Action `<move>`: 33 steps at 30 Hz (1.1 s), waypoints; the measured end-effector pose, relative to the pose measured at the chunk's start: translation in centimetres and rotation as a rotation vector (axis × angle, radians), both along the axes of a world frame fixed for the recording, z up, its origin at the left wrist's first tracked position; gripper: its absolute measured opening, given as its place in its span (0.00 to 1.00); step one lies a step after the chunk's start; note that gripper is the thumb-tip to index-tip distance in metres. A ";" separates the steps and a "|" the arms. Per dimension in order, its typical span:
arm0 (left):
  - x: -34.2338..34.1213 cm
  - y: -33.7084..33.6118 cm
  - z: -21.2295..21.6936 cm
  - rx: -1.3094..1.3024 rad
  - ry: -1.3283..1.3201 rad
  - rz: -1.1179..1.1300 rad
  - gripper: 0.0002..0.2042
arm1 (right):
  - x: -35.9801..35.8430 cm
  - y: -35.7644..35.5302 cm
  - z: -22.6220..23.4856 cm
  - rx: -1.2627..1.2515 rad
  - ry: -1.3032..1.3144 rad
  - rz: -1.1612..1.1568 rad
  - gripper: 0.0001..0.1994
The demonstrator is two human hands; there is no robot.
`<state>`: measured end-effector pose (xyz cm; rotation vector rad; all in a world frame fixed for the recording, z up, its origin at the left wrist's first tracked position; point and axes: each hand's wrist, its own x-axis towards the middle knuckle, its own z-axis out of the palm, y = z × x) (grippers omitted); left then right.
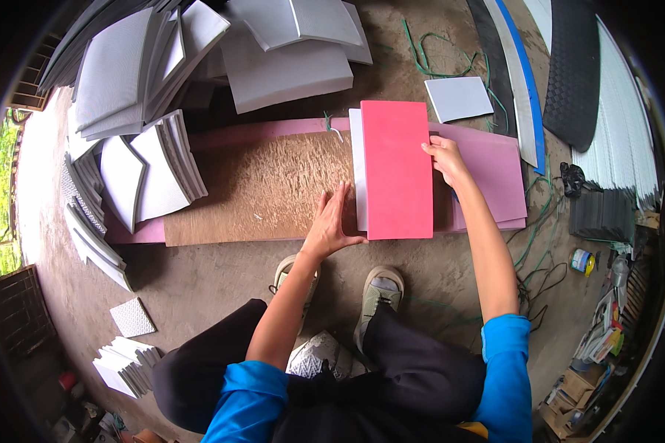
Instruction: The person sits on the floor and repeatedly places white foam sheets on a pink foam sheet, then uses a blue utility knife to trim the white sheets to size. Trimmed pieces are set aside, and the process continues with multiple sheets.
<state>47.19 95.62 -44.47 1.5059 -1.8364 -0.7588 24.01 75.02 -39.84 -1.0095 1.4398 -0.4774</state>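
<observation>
A red rectangular foam sheet [399, 170] stands over a worn brown board [266, 184], in front of me. Along its left side shows the edge of a white sheet [359, 199] behind it. My right hand [446, 158] grips the red sheet's right edge, its thumb on the front and the other fingers hidden behind. Fingers stretched and apart, my left hand [328, 226] is at the lower left; its thumb reaches the sheets' bottom corner. Whether its other fingers touch the white sheet I cannot tell. Pink sheets [495, 170] lie under and beside the board.
Stacks of grey-white foam sheets [111, 74] rise at the far left, with more white pieces [159, 166] on the board's left end. A white block [458, 99] lies beyond the red sheet. Green cord [543, 214] trails at right, near a small jar [581, 261] and dark sheets [602, 215].
</observation>
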 end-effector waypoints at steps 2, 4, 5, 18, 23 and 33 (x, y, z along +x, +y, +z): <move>0.0 0.4 0.0 0.014 -0.064 -0.002 0.62 | 1.1 -0.2 -0.9 0.028 -0.022 0.033 0.14; 0.0 0.4 0.2 0.034 -0.084 0.005 0.62 | 1.9 -0.5 -1.4 0.029 -0.014 0.030 0.14; 0.0 0.4 0.3 0.034 -0.096 0.015 0.61 | 2.2 -0.6 -1.6 0.030 -0.010 0.027 0.14; -0.8 0.4 0.2 -0.015 -0.210 0.076 0.48 | 2.9 -0.3 -3.2 0.022 0.061 -0.020 0.13; -0.4 0.7 0.0 -0.022 -0.239 0.079 0.46 | 4.1 -0.1 -3.1 -0.029 0.115 0.005 0.12; -1.1 0.2 0.0 -0.018 -0.222 0.054 0.45 | 3.7 -0.3 -4.6 -0.396 0.540 0.154 0.14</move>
